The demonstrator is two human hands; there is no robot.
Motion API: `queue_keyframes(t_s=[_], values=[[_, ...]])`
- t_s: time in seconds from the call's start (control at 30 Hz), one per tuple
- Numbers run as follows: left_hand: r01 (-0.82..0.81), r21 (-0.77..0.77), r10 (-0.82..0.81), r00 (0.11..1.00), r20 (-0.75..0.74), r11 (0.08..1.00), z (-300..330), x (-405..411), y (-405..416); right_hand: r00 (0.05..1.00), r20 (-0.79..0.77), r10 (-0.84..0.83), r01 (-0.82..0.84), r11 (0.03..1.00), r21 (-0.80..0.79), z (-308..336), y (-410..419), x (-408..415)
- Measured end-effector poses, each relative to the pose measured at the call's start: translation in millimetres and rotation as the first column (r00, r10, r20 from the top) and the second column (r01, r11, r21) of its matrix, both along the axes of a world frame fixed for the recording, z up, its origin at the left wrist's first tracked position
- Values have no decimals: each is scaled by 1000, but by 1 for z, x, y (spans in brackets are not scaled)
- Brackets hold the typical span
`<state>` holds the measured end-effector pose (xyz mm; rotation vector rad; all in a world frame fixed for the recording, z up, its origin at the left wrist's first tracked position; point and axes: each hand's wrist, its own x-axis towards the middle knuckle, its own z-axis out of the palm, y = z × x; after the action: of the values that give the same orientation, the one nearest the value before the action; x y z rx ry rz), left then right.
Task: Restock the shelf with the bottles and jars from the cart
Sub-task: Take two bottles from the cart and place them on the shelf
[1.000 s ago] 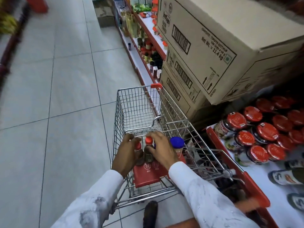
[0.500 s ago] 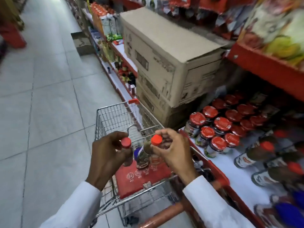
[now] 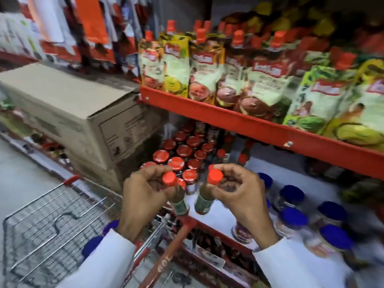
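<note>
My left hand (image 3: 143, 196) grips a small red-capped sauce bottle (image 3: 179, 202) by its neck. My right hand (image 3: 239, 194) holds a second red-capped bottle (image 3: 204, 201) the same way. Both bottles hang side by side above the front edge of the white lower shelf (image 3: 220, 215). The wire cart (image 3: 47, 231) is at the lower left, with blue-lidded jars (image 3: 91, 246) showing in it beside my left sleeve. On the shelf stand red-lidded jars (image 3: 176, 163) at the back left and blue-lidded jars (image 3: 293, 219) at the right.
A red upper shelf (image 3: 249, 123) with spouted sauce pouches (image 3: 205, 65) overhangs the lower one. Stacked cardboard boxes (image 3: 83, 113) sit left of the jars. The cart's red handle (image 3: 166, 254) lies against the shelf edge. Grey tiled floor (image 3: 16, 179) is at the far left.
Both hands lifted the two bottles out of the cart and carried them right, over the shelf edge. The view swung from the aisle toward the shelves.
</note>
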<state>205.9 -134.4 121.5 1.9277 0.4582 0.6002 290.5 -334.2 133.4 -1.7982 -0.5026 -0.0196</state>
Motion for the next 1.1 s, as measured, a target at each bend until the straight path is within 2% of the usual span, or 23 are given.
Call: queue_keyframes(t_s=[0.17, 0.3, 0.57, 0.83, 0.9, 0.97, 1.03, 1.1], values=[[126, -29, -127, 991, -47, 992, -30, 62, -28, 982, -73, -174, 173, 985, -10, -27, -32, 21], [188, -1, -187, 974, -129, 982, -54, 96, -46, 962, -90, -257, 249, 964, -89, -52, -43, 30], [210, 154, -179, 965, -193, 966, -74, 120, -57, 931, -159, -330, 307, 940, -152, -86, -39, 39], [240, 147, -209, 958, -198, 960, -74, 116, -58, 925, -136, -355, 321, 921, -223, -99, -27, 39], [260, 149, -226, 951, -212, 954, -75, 113, -53, 927, -95, -364, 327, 905, -273, -96, -27, 35], [258, 163, -220, 951, -219, 952, -73, 106, -46, 924, 19, -383, 364, 862, -353, -90, -28, 29], [210, 174, -173, 964, -203, 962, -71, 92, -36, 918, 133, -374, 395, 830, -393, -81, -28, 22], [139, 178, -108, 979, -175, 974, -70, 69, -21, 931, 213, -295, 358, 851, -385, -74, -20, 12]])
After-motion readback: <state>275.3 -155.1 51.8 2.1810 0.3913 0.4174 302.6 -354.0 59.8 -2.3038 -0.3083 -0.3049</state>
